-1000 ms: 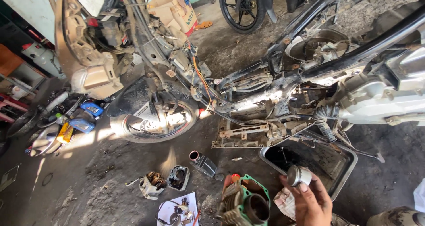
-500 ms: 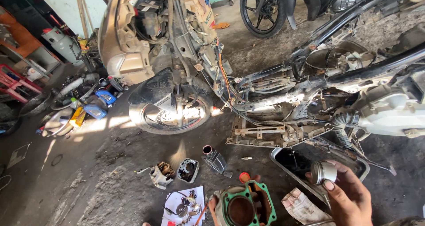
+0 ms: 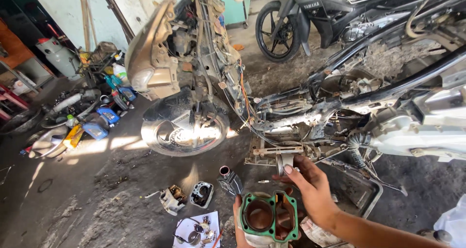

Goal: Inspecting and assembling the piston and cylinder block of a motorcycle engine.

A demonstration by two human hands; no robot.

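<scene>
Grimy concrete workshop floor spreads under everything, with a stripped motorcycle [image 3: 272, 107] lying across the middle of the view; take its front wheel [image 3: 184, 131] as the landmark. Just below and to the right of that wheel, the left hand [image 3: 240, 223] is wrapped round the underside of a green-gasketed engine cylinder [image 3: 268, 219], fingers closed on its lower edge, bore facing up. Above the cylinder and further right of the wheel, the right hand [image 3: 313, 187] pinches a metal piston [image 3: 284, 163] between thumb and fingertips, closed firmly on it, holding it upright and clear of the bore.

To bring the two together well, I judge that the piston should be kept square to the bore, since a tilted entry would likely catch the rings on the rim. The left hand would do best holding the cylinder level and steady. The grip on the piston looks light, at the skirt only, so a slip onto the concrete is a risk.

Directly below the wheel lie small engine parts [image 3: 189, 197] and a white sheet [image 3: 196, 231] with loose pieces. Far left of the wheel sit blue oil bottles [image 3: 102, 122]. Right of the wheel, beyond the hands, a dark drain tray [image 3: 359, 194] rests on the floor. Above the wheel, a second motorcycle [image 3: 310, 15] stands parked
</scene>
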